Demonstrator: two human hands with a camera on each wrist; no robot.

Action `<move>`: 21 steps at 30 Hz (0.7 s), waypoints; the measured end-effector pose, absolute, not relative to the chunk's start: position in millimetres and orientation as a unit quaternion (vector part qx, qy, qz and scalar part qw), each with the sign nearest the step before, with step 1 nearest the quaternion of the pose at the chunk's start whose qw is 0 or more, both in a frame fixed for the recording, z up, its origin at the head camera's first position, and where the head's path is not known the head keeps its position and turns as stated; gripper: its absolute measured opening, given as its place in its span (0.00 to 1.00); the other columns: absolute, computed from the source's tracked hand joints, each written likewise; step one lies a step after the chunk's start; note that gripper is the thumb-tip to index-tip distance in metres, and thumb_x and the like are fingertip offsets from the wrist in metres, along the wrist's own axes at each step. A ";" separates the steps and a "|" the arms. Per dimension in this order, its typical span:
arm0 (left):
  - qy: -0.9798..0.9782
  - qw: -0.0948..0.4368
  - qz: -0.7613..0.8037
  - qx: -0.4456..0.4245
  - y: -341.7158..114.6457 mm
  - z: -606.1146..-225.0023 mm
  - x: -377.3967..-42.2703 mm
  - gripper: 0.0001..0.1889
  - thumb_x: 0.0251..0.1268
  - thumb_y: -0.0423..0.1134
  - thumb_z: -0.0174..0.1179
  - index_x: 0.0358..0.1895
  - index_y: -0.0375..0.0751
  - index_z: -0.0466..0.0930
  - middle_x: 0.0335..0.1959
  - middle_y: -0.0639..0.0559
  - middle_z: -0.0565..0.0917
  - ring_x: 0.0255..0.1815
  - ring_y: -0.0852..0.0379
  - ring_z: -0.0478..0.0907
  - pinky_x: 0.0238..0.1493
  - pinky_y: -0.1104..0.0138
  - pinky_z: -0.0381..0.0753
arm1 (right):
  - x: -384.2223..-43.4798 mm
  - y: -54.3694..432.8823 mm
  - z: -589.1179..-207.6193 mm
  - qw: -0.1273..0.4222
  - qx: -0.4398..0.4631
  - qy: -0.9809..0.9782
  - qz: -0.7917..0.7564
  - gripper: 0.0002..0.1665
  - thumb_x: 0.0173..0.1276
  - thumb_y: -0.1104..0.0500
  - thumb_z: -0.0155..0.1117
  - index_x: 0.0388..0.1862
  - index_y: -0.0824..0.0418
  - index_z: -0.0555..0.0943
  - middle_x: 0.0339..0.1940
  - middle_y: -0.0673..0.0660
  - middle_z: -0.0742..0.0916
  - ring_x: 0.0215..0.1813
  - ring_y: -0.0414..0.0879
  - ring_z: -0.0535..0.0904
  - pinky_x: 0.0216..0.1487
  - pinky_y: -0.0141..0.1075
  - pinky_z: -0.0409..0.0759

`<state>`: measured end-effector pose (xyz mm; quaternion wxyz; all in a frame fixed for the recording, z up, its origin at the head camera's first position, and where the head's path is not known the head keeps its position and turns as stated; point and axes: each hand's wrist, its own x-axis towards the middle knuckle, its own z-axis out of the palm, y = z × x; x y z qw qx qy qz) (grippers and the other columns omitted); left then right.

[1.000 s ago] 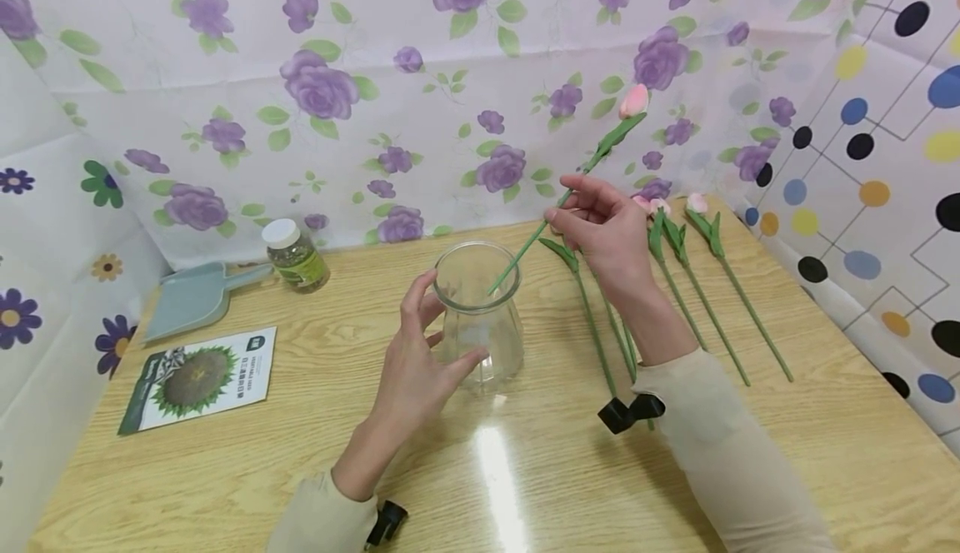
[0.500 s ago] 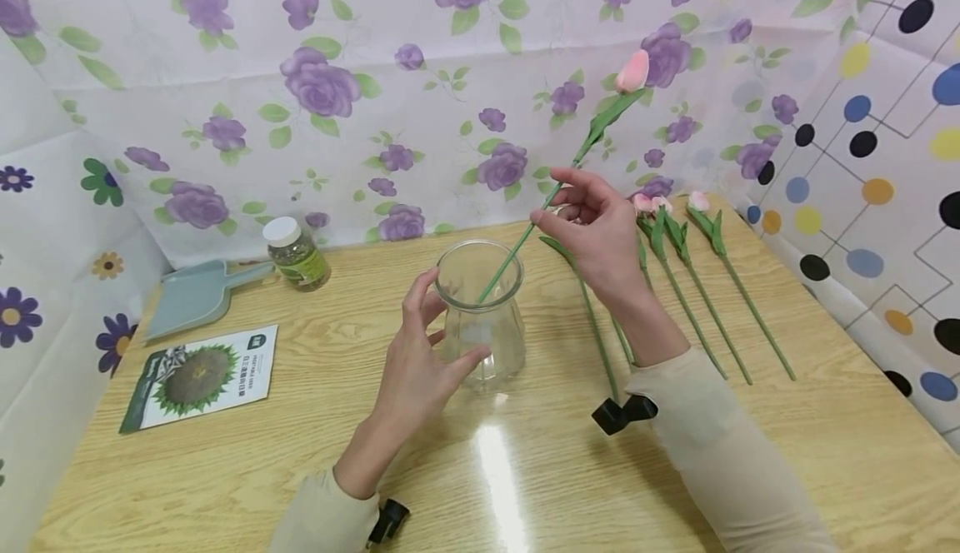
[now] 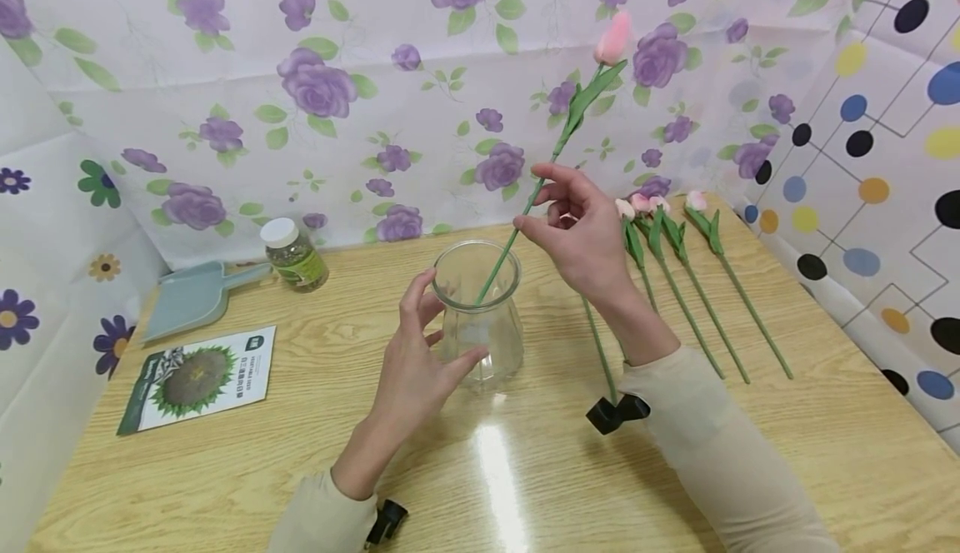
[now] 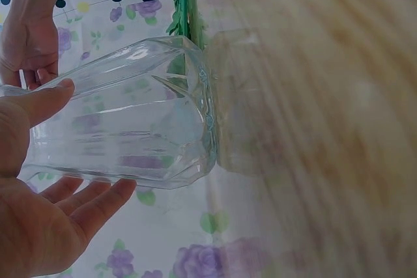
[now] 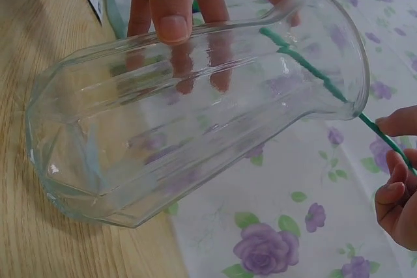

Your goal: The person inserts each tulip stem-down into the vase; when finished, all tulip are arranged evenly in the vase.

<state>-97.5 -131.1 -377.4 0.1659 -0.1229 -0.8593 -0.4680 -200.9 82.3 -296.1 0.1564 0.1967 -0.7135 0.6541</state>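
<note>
A clear glass vase (image 3: 495, 345) stands upright on the wooden table. My left hand (image 3: 416, 357) holds its left side, thumb in front and fingers around the back. With thumb and fingers, my right hand (image 3: 588, 241) pinches the green stem of a pink artificial tulip (image 3: 581, 106) above and right of the rim. The stem slants down through the mouth, and in the right wrist view its lower end (image 5: 306, 66) shows inside the neck, well above the vase's base. The left wrist view shows the left thumb and fingers on opposite sides of the glass.
Several more pink tulips (image 3: 677, 238) lie on the table (image 3: 322, 370) to the right, some partly behind the right arm. At the left are a white-capped jar (image 3: 300, 266), a grey-blue dustpan (image 3: 187, 299) and a sunflower seed packet (image 3: 202, 378). Flower-patterned sheeting (image 3: 420, 103) hangs behind.
My right hand has moved left toward the vase, and the tulip has swung more upright with its bloom higher. Its stem end has gone slightly further into the vase. The left hand has stayed put.
</note>
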 end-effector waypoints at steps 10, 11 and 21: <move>-0.857 0.164 -0.473 -0.124 -131.4 -377.4 -97.4 0.62 0.52 0.32 0.83 0.82 0.58 0.45 0.69 0.36 0.80 0.71 0.40 0.78 0.59 0.47 0.90 | -198.2 70.0 -293.3 0.149 0.235 -0.739 0.613 0.30 0.63 0.71 0.76 0.65 0.61 0.83 0.41 0.53 0.84 0.28 0.44 0.61 0.28 0.31 0.59; -0.856 0.164 -0.474 -0.124 -131.4 -377.6 -97.5 0.62 0.52 0.32 0.83 0.82 0.58 0.45 0.69 0.36 0.80 0.71 0.41 0.78 0.59 0.47 0.90 | -197.8 69.1 -293.7 0.148 0.240 -0.740 0.610 0.30 0.63 0.71 0.76 0.65 0.61 0.83 0.41 0.53 0.84 0.28 0.44 0.60 0.29 0.31 0.58; -0.858 0.158 -0.474 -0.117 -132.1 -377.8 -97.6 0.62 0.52 0.31 0.83 0.83 0.57 0.45 0.69 0.37 0.79 0.72 0.41 0.78 0.60 0.47 0.90 | -195.0 59.7 -298.2 0.143 0.273 -0.737 0.602 0.28 0.63 0.72 0.75 0.63 0.62 0.83 0.42 0.58 0.85 0.28 0.45 0.58 0.31 0.32 0.56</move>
